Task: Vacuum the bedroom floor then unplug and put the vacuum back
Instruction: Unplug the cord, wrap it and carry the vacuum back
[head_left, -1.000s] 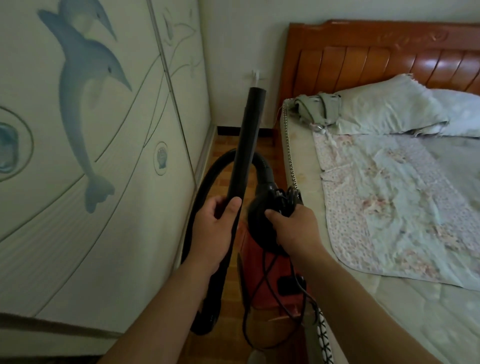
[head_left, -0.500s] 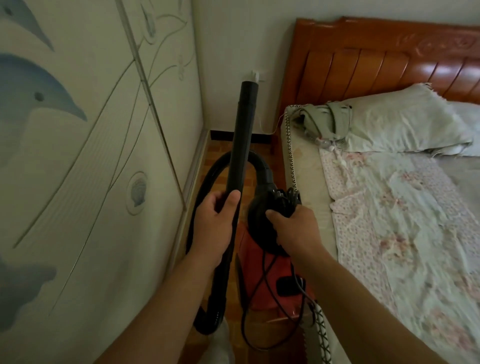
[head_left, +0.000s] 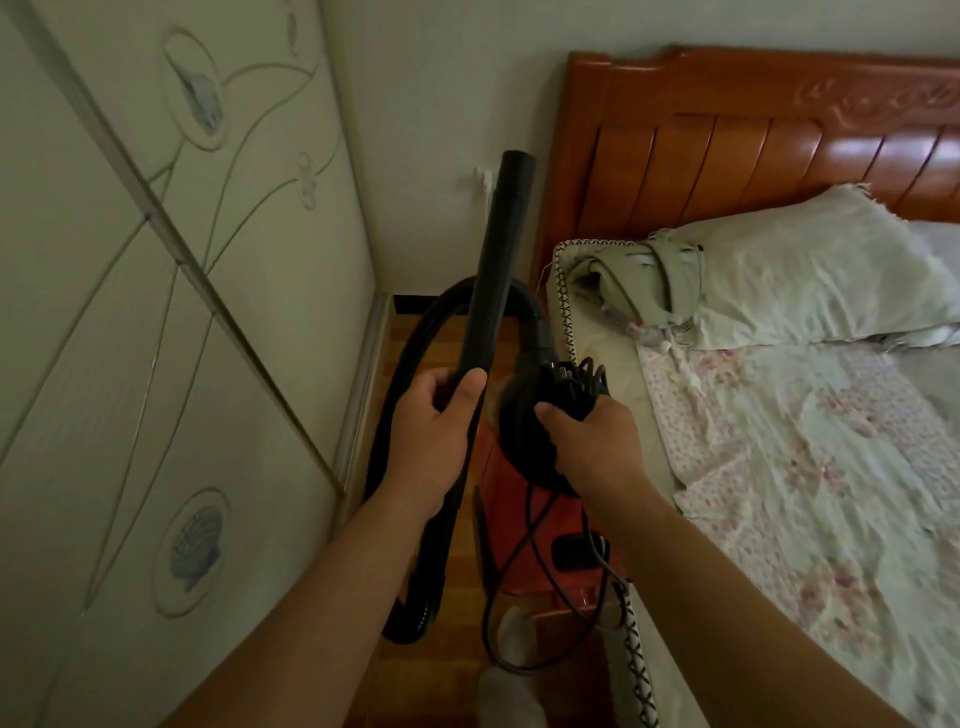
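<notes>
Gripping the wand (head_left: 493, 270), left hand (head_left: 431, 431) sits beside right hand (head_left: 592, 447) clutching cord (head_left: 579, 383).

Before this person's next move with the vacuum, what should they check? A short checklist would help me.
1. Left hand grips the black tube: ok.
2. Right hand grips the red vacuum at its top, with the bundled cord: ok.
3. Cord fully gathered: not ok, loops hang low.
4. Plug out of the wall: cannot tell.
5. Floor ahead, between wardrobe and bed, free: cannot tell, vacuum hides it.
</notes>
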